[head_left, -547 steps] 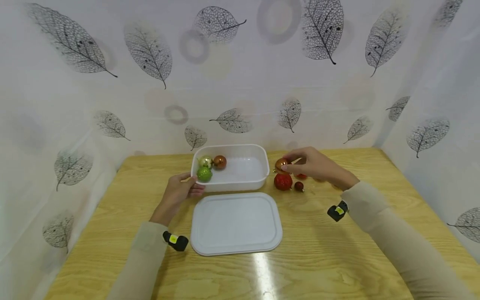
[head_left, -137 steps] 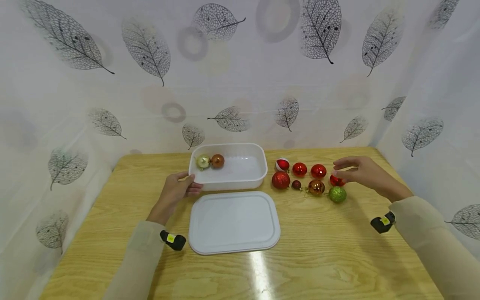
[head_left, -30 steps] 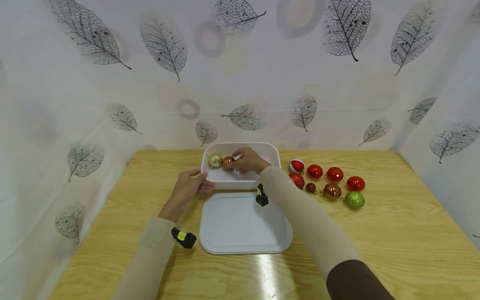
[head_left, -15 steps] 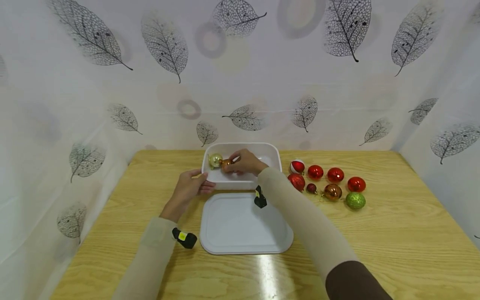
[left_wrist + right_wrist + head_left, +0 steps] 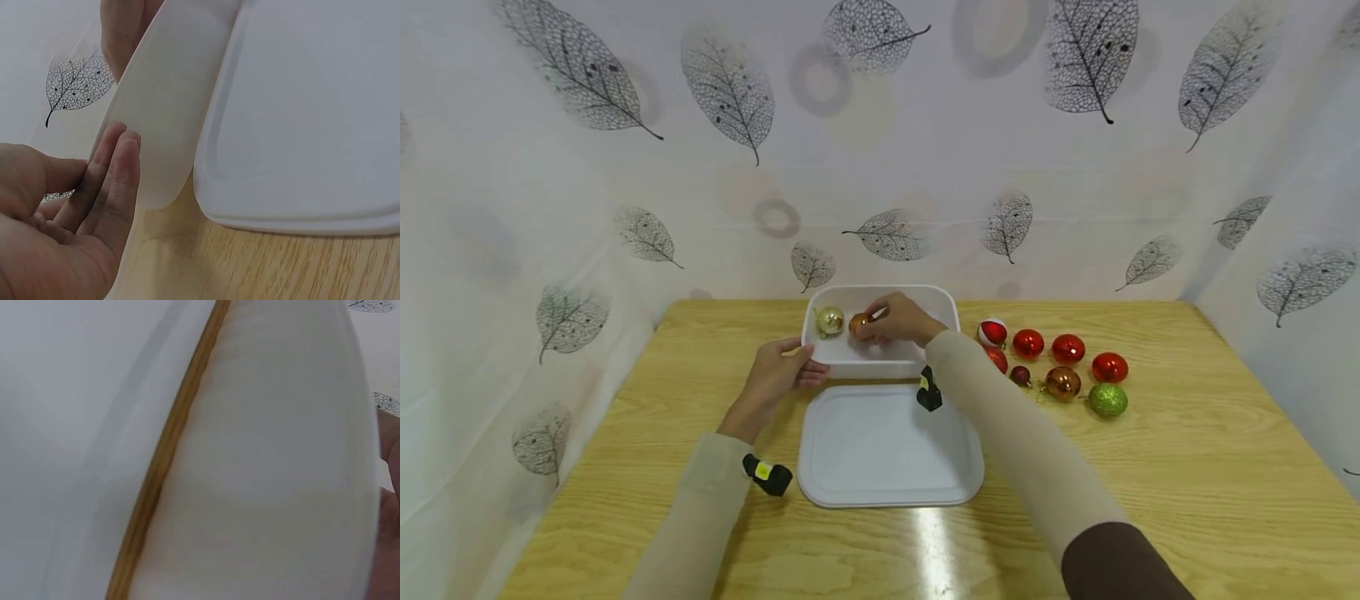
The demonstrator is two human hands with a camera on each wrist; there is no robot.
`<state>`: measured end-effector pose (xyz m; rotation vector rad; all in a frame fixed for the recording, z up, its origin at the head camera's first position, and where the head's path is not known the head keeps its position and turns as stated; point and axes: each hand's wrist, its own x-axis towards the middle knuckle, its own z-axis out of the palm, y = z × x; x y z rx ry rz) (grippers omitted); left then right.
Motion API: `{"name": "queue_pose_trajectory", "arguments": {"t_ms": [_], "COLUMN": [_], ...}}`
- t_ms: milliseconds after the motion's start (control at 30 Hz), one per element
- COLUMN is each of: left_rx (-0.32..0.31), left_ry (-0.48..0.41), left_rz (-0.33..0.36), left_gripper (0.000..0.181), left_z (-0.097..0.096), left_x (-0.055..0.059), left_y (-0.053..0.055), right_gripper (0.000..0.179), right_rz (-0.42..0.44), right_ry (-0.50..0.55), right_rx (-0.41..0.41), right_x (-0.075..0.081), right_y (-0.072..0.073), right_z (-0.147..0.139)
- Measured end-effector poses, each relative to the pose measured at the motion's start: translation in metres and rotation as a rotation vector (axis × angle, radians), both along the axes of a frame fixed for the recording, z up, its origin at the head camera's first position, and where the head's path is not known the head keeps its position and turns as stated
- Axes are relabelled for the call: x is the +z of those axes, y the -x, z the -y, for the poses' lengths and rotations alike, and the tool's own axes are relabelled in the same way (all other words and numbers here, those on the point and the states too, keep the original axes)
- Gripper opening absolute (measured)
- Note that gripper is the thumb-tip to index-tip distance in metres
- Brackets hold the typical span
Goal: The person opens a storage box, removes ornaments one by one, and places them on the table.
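My left hand (image 5: 775, 372) grips the near left corner of a white plastic box (image 5: 895, 369), thumb at the rim and fingers along the outer wall, as the left wrist view shows up close. Inside the box, my right hand (image 5: 898, 321) pinches a copper Christmas bauble (image 5: 858, 325) between thumb and fingers. To its left lies a shiny gold bauble (image 5: 830, 322), with a small gap between the two. In the right wrist view the box wall (image 5: 262, 462) hides most of the right hand (image 5: 389, 450) and all of the bauble.
A white lid (image 5: 887, 450) lies flat in front of the box. Right of the box sit several red baubles (image 5: 1067, 349), a red-and-white one (image 5: 992, 332), a small dark red one (image 5: 1021, 376), another copper one (image 5: 1063, 383) and a glittery green one (image 5: 1107, 401). A leaf-patterned curtain (image 5: 895, 167) hangs behind.
The green bauble, in the box at first, now lies on the table at right. My right hand has come from the red baubles into the box and just shifted the copper bauble right, off the gold one.
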<state>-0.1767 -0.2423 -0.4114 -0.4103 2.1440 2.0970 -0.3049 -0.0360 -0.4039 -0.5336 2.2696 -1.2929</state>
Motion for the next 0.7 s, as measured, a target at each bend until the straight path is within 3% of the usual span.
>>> {"name": "queue_pose_trajectory", "arguments": {"t_ms": [267, 700], "left_rx": [0.008, 0.002], "left_ry": [-0.001, 0.018], "left_rz": [0.009, 0.017], "left_gripper": [0.046, 0.045], "left_z": [0.000, -0.001], "left_x": [-0.003, -0.002], "left_y": [0.002, 0.002], "right_gripper": [0.043, 0.043], "right_rz": [0.015, -0.051], "right_ry": [0.026, 0.066], "right_rx": [0.032, 0.072], "right_x": [0.020, 0.048], "right_y": [0.000, -0.002], "right_z": [-0.014, -0.050]}}
